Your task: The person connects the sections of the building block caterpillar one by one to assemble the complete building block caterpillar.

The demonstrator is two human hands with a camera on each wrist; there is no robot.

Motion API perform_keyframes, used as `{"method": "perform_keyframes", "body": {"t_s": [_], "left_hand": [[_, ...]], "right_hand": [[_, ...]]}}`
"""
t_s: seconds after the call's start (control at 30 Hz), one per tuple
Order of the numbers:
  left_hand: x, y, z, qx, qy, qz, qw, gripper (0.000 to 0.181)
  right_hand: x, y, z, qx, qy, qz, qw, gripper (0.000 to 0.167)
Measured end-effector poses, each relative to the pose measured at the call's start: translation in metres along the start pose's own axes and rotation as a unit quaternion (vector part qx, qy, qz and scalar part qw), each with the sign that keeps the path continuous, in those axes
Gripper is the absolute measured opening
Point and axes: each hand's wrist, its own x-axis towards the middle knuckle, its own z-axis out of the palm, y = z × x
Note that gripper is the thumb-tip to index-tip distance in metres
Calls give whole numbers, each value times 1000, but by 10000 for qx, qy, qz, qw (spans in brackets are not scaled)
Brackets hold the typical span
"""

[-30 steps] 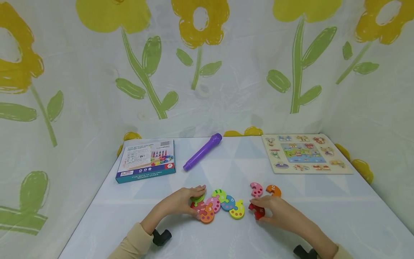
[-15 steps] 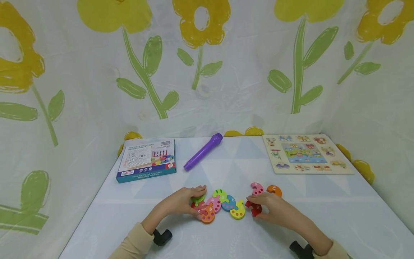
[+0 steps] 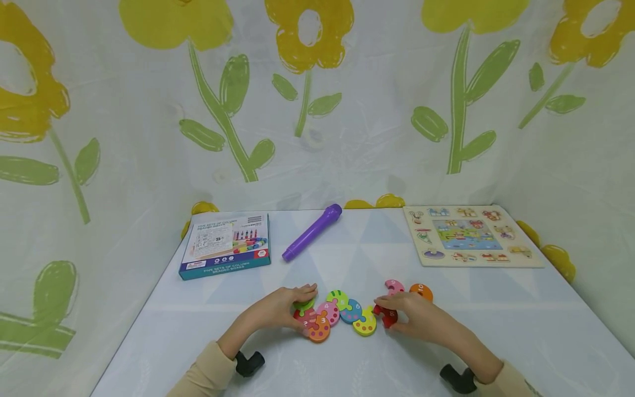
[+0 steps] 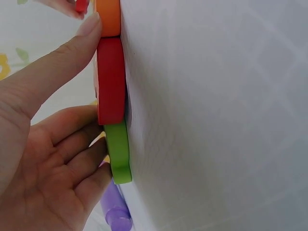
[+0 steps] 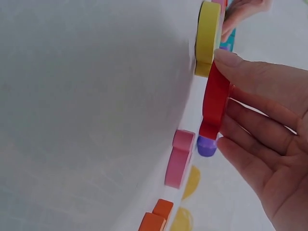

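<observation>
Several numbered, jigsaw-edged puzzle pieces form a wavy joined row in the head view. My left hand point(image 3: 279, 307) holds the row's left end, around the green piece point(image 4: 118, 151) and red piece point(image 4: 110, 79); its thumb rests at the orange piece point(image 4: 109, 19). Pink, lime and blue pieces point(image 3: 351, 311) continue to a yellow piece point(image 3: 364, 324) at the right end. My right hand point(image 3: 424, 317) pinches another red puzzle piece point(image 5: 216, 101) between thumb and fingers, slightly raised and tilted, beside the yellow piece. Whether their edges touch is hard to tell.
Behind my right hand lie a loose pink piece point(image 3: 394, 285) and an orange piece point(image 3: 421, 292). Farther back are a boxed bead set point(image 3: 225, 245), a purple microphone-shaped tube point(image 3: 312, 233) and a wooden picture board point(image 3: 471, 236). A flowered curtain point(image 3: 367, 138) encloses the table.
My right hand has moved left with the red puzzle piece, bringing it close to the yellow one. The left hand has stayed on the row.
</observation>
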Motion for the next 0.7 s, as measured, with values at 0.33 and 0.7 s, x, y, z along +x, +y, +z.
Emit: {"method": "perform_keyframes", "body": {"t_s": [0.33,0.7], "left_hand": [[-1,3,-1,17,-1,-25,10000,80],[-1,3,-1,38,-9,12,10000,80]], "right_hand": [[10,1,2,17,-23,-56,10000,47],[20,0,1,55,-15,-182,9998,49]]}}
